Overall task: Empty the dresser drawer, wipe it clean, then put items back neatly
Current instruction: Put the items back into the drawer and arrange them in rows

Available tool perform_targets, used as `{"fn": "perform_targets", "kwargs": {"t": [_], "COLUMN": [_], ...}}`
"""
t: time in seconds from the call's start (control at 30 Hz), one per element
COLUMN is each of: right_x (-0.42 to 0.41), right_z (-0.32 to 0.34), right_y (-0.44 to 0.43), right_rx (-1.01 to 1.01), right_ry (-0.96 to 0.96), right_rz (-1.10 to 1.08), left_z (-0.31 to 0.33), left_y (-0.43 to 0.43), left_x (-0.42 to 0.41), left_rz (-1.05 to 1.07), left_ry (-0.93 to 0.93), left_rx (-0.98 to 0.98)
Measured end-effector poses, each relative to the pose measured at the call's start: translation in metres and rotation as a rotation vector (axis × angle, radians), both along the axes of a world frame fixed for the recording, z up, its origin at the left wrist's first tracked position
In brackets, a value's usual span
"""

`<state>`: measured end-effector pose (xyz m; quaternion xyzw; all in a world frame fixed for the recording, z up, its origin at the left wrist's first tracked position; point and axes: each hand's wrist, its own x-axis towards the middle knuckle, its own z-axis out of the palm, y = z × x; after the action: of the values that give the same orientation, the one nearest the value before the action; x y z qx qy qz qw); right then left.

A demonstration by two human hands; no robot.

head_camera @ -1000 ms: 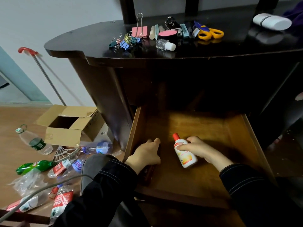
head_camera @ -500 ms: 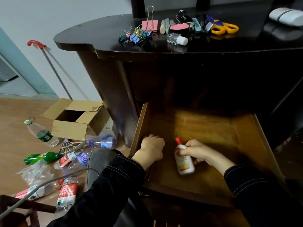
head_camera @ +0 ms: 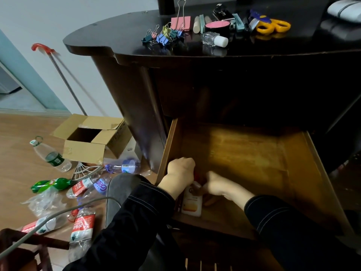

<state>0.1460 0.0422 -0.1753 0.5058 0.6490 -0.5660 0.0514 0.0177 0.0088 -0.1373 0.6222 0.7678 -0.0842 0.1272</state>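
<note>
Low in the drawer [head_camera: 244, 153], near-left corner, our right hand [head_camera: 216, 184] clasps the white bottle [head_camera: 192, 203]; our left hand [head_camera: 179, 173] curls knuckles-up, grasp unclear.

This is a lived-in room of a home: a dark wooden dresser [head_camera: 121, 32] stands against a plain pale wall [head_camera: 58, 16], its top strewn towards the back edge with binder clips [head_camera: 162, 36], scissors [head_camera: 273, 26] and a pink compact [head_camera: 216, 26]. On the wood-look floor [head_camera: 15, 153] by the dresser's left side lie an open cardboard box [head_camera: 86, 153] and crushed plastic bottles [head_camera: 50, 157]. A metal pole [head_camera: 64, 75] with a red hook leans on the wall.
</note>
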Motion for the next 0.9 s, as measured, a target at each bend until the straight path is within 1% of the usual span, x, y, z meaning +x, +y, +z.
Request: {"fn": "perform_targets", "kwargs": {"t": [0.2,0.37,0.6,0.77,0.83,0.9], "right_x": [0.004,0.01,0.011,0.011,0.014,0.019], "right_z": [-0.001,-0.003,0.003,0.007,0.008,0.01], "right_y": [-0.003,-0.004,-0.003,0.001,0.007,0.014], "right_rx": [-0.088,-0.105,-0.026,0.1,0.153,0.239], "right_ry": [0.0,0.029,-0.002,-0.075,-0.13,-0.227], "right_rz": [0.074,0.133,0.19,0.297,0.339,0.381], "left_z": [0.001,0.0,-0.001,-0.002,-0.002,-0.001], "left_y": [0.0,-0.001,-0.002,-0.003,-0.002,-0.001], "left_x": [0.001,0.002,0.005,0.006,0.006,0.008], "left_rz": [-0.003,-0.006,0.0,0.01,0.022,0.033], "left_ry": [0.013,0.023,0.069,0.073,0.065,0.072], "left_rx": [-0.01,-0.008,-0.008,0.007,0.03,0.062]}}
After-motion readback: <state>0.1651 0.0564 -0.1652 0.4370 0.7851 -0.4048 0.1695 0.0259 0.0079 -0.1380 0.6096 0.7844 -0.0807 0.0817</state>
